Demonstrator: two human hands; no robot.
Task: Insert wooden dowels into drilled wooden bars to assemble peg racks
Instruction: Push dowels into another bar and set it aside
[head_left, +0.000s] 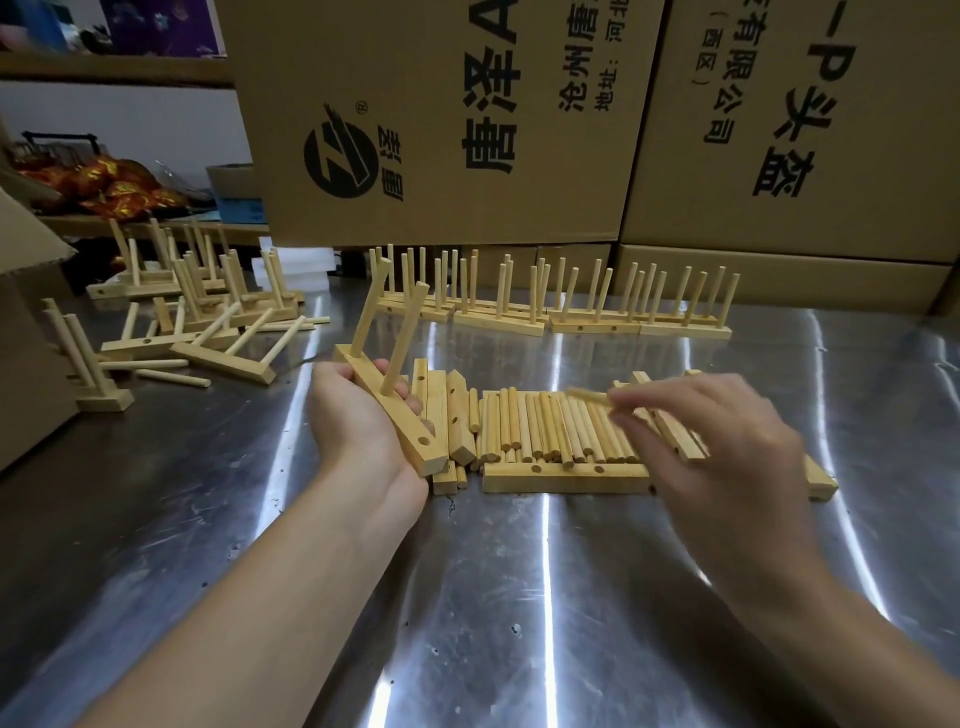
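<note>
My left hand (358, 415) grips a drilled wooden bar (395, 415) held tilted above the steel table. Two dowels (405, 338) stand in the bar, and an open hole shows near its close end. My right hand (711, 441) hovers over a row of loose dowels (550, 426) and pinches one dowel (589, 396) at its fingertips; the hand is motion-blurred. Loose drilled bars (566, 477) lie in front of and beside the dowel row.
A line of finished peg racks (550, 306) stands at the back of the table. More racks lie in a jumbled pile (197, 312) at the left. Large cardboard boxes (441, 119) wall off the back, and another box edge (26, 312) sits at far left.
</note>
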